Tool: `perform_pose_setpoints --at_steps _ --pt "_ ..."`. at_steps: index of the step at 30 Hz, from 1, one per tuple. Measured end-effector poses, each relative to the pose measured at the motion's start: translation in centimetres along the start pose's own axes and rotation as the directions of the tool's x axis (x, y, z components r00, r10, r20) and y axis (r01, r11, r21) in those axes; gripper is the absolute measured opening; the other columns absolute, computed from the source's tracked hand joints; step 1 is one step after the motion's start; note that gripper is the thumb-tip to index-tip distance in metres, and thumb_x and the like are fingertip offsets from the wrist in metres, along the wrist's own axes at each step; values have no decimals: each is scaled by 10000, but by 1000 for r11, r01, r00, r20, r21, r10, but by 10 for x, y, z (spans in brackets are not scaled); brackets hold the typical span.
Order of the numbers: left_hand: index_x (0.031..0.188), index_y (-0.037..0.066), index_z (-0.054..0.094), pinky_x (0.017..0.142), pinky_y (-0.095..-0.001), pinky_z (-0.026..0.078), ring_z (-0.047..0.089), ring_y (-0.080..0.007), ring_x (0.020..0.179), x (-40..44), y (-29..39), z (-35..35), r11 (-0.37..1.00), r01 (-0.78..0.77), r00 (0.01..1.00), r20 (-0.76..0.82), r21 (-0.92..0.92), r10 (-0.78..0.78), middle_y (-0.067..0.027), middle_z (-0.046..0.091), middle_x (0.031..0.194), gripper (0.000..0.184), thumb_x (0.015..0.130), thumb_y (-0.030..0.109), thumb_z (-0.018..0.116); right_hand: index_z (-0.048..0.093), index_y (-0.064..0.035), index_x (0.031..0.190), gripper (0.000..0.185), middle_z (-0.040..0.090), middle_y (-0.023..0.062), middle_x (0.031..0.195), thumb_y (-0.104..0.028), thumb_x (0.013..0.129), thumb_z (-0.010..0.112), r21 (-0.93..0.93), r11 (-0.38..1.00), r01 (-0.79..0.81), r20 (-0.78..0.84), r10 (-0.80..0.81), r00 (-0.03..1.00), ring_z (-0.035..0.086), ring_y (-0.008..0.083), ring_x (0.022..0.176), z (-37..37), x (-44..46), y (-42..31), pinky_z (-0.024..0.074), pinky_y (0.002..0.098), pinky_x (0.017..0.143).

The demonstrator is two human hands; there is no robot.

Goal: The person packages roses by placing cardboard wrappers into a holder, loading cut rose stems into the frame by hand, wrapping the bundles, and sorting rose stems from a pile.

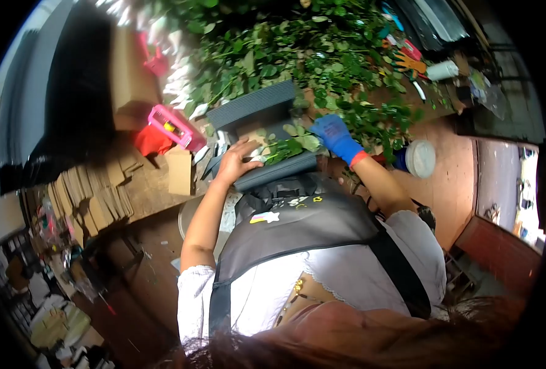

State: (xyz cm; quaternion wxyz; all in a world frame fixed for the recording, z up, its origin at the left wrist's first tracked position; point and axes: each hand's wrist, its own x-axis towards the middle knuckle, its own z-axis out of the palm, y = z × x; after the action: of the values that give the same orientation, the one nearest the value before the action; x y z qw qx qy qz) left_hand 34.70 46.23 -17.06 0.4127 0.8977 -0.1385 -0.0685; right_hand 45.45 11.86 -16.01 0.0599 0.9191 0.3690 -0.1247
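A bunch of leafy flower stems [288, 146] lies in a folded dark grey corrugated sheet [254, 104], whose near flap [279, 172] stands against my apron. My left hand [237, 163], bare, rests at the left end of the bunch. Its thumb and fingers are apart, around white-covered flower heads [256, 157]. At the stems' right end is my right hand [333, 134] in a blue glove with a red cuff. Its fingers are curled closed at the stems; the fingertips are partly hidden.
A large heap of leafy stems [297, 49] covers the bench behind, with white-covered heads [177, 67] at its left. A pink tool [177, 128] and cardboard pieces [91, 200] lie left. An orange glove [409, 63] is at the back right, a white bucket [420, 158] nearer.
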Motion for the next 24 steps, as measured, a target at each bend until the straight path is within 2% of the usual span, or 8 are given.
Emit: perform_pose_setpoints --at_steps 5,9,12,13,16,20,22,24 --pt "1248 79 696 1057 -427 473 543 -361 1319 1 1 3 1000 7 999 33 28 -8 -132 661 1315 591 735 322 861 563 -155 1365 517 514 146 1435 -159 854 646 250 965 -74 -252 139 958 492 362 1307 -4 -26 17 390 488 1099" --pt "1197 67 727 1040 -419 490 562 -348 1304 1 9 2 998 57 998 7 -24 -57 -153 684 1267 539 723 275 876 453 -163 1479 733 512 146 1435 -133 790 701 55 980 -191 -121 197 973 443 364 1346 -28 -51 11 282 505 1180" --pt "1214 80 721 1055 -425 481 563 -346 1305 1 7 1 1000 25 1000 8 16 -26 -149 678 1279 554 723 282 879 509 -197 1439 649 548 113 1379 -106 816 668 10 994 -109 -117 110 987 486 333 1306 22 -47 24 299 503 1163" --pt "1233 93 711 1069 -425 468 556 -347 1312 0 5 2 999 12 1000 11 34 -13 -149 669 1298 572 722 284 880 574 -184 1354 553 589 97 1263 -92 814 650 65 990 -125 48 122 991 522 315 1225 19 -40 29 320 508 1146" --pt "1259 84 697 1086 -409 454 541 -334 1334 -1 4 2 999 33 999 16 26 -33 -136 659 1320 594 727 270 886 610 -176 1281 480 601 89 1196 -74 812 623 145 972 -183 -212 211 954 534 306 1181 -9 -56 16 336 516 1130" --pt "1249 103 702 1073 -418 465 546 -347 1320 -2 5 5 998 29 1000 -4 48 -29 -125 656 1325 582 730 308 870 602 -197 1324 561 574 100 1338 -81 777 645 122 982 -146 -276 175 945 497 324 1265 41 -56 21 315 522 1151" --pt "1248 107 702 1068 -421 471 546 -348 1317 0 7 2 999 35 999 22 29 -36 -125 667 1304 571 742 318 863 581 -199 1374 579 571 125 1377 -166 801 658 165 975 -146 11 146 989 534 336 1271 19 -42 30 389 503 1101" --pt "1245 105 703 1065 -423 475 547 -359 1314 1 12 -1 997 27 999 38 70 -30 -119 678 1285 565 748 322 859 565 -212 1399 607 573 131 1383 -207 803 680 292 933 -210 441 63 895 576 334 1241 -42 -19 48 459 491 1036"
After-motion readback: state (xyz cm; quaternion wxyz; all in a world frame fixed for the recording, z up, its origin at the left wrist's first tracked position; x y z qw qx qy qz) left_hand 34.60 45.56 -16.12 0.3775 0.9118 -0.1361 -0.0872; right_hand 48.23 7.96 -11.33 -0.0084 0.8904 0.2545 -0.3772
